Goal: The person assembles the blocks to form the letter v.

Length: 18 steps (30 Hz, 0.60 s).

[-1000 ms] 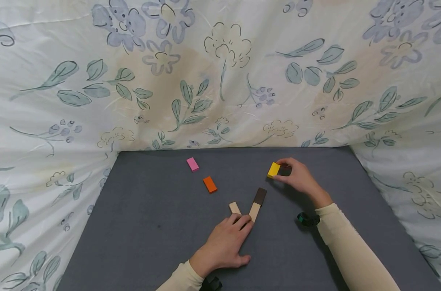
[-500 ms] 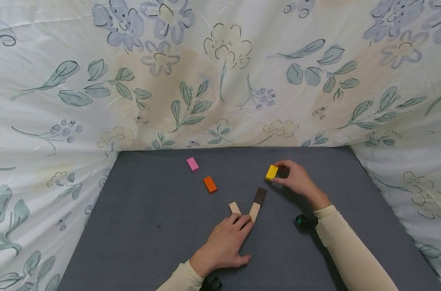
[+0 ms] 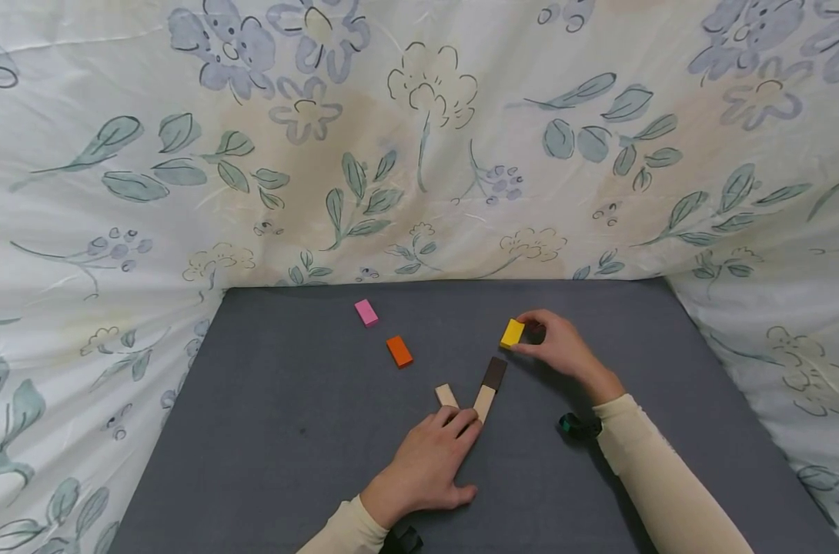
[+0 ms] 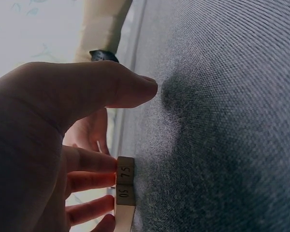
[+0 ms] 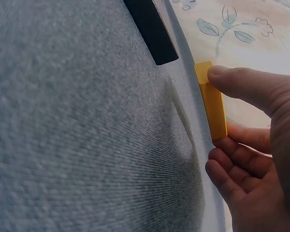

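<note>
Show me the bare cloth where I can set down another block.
Widest: the grey cloth left of the pink block, orange block and left hand. Smaller: right of the right hand, and between the orange block and yellow block. Crowded: just beyond the left hand, where pale blocks and the dark brown block lie.

Soft, even light fills the head view, a shadow darkening the table [image 3: 288, 438] beneath the right hand [image 3: 563, 346]; the left wrist view glares (its curtain [image 4: 34, 34] nearly white).
</note>
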Each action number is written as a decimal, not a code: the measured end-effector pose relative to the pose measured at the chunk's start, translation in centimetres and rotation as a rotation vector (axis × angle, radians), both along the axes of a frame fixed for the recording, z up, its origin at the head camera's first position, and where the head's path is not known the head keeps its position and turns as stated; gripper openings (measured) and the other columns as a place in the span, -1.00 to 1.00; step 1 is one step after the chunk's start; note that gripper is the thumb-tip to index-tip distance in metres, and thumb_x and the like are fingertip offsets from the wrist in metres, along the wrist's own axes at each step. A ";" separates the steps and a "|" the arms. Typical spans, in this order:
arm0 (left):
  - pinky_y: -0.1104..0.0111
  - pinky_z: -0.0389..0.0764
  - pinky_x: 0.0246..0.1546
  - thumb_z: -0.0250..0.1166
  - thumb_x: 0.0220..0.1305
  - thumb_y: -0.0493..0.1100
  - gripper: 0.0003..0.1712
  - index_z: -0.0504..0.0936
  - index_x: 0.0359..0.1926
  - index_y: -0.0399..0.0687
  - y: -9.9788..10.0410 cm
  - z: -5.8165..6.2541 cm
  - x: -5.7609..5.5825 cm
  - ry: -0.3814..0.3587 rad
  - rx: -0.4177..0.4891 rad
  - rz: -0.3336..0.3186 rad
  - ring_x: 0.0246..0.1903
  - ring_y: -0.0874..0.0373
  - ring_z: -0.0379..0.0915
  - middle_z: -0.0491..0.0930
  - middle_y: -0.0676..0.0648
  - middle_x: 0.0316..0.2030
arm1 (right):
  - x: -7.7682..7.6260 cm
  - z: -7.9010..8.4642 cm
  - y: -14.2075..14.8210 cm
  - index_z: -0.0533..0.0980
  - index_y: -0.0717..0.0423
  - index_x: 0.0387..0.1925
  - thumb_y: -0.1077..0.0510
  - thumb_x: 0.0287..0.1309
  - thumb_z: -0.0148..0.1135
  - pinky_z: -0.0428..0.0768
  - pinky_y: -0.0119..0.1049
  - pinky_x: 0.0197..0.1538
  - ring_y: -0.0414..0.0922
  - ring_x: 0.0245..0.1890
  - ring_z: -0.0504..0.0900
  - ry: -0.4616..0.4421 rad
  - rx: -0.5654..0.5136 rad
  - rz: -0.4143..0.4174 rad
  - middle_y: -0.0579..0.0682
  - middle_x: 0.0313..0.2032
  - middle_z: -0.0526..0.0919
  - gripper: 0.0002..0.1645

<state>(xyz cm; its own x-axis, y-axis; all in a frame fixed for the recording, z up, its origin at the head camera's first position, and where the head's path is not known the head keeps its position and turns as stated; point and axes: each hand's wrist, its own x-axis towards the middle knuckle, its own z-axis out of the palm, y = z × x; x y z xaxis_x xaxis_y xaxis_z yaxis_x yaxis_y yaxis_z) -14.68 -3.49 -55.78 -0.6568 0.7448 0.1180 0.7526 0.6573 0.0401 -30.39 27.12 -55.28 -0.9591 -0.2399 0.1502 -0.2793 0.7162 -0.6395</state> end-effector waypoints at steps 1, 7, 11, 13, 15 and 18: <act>0.24 0.56 0.23 0.49 0.21 0.41 -0.02 0.52 0.51 0.02 0.0 0.0 0.0 0.000 0.000 -0.001 0.27 0.10 0.37 0.43 0.02 0.42 | 0.0 0.0 -0.1 0.60 0.24 0.29 0.04 0.23 0.64 0.55 0.25 0.24 0.21 0.14 0.61 0.002 -0.003 0.004 0.24 0.19 0.64 -0.30; 0.23 0.56 0.24 0.49 0.21 0.40 -0.01 0.52 0.51 0.01 -0.1 -0.1 -0.1 -0.010 0.003 -0.003 0.28 0.10 0.36 0.43 0.02 0.42 | 0.1 -0.1 -0.4 0.61 0.24 0.29 0.04 0.22 0.65 0.56 0.23 0.24 0.20 0.13 0.62 0.004 -0.009 0.027 0.21 0.17 0.65 -0.31; 0.23 0.56 0.23 0.49 0.21 0.41 -0.01 0.51 0.52 0.02 -0.1 -0.1 -0.2 -0.011 -0.002 -0.002 0.28 0.10 0.36 0.42 0.02 0.42 | 0.2 -0.2 -0.5 0.60 0.23 0.29 0.02 0.23 0.64 0.56 0.23 0.23 0.19 0.12 0.62 -0.005 -0.004 0.028 0.20 0.17 0.65 -0.30; 0.23 0.56 0.23 0.48 0.21 0.41 0.00 0.51 0.52 0.02 -0.1 -0.1 -0.2 -0.009 -0.006 -0.002 0.28 0.10 0.36 0.42 0.02 0.42 | 0.3 -0.2 -0.5 0.60 0.24 0.29 0.02 0.23 0.64 0.57 0.23 0.22 0.19 0.11 0.62 -0.005 -0.005 0.029 0.20 0.16 0.65 -0.30; 0.23 0.56 0.24 0.48 0.22 0.42 0.00 0.51 0.53 0.02 -0.1 -0.1 -0.2 -0.007 -0.008 -0.002 0.28 0.09 0.36 0.42 0.02 0.43 | 0.3 -0.2 -0.5 0.60 0.24 0.29 0.01 0.23 0.64 0.57 0.24 0.21 0.19 0.11 0.62 -0.002 -0.006 0.031 0.20 0.15 0.66 -0.30; 0.23 0.56 0.24 0.48 0.22 0.42 0.00 0.51 0.53 0.02 -0.1 0.0 -0.2 -0.005 -0.008 -0.002 0.28 0.09 0.36 0.42 0.02 0.43 | 0.3 -0.4 -0.5 0.61 0.23 0.29 0.02 0.22 0.65 0.58 0.22 0.21 0.17 0.10 0.63 -0.007 -0.009 0.025 0.19 0.15 0.66 -0.30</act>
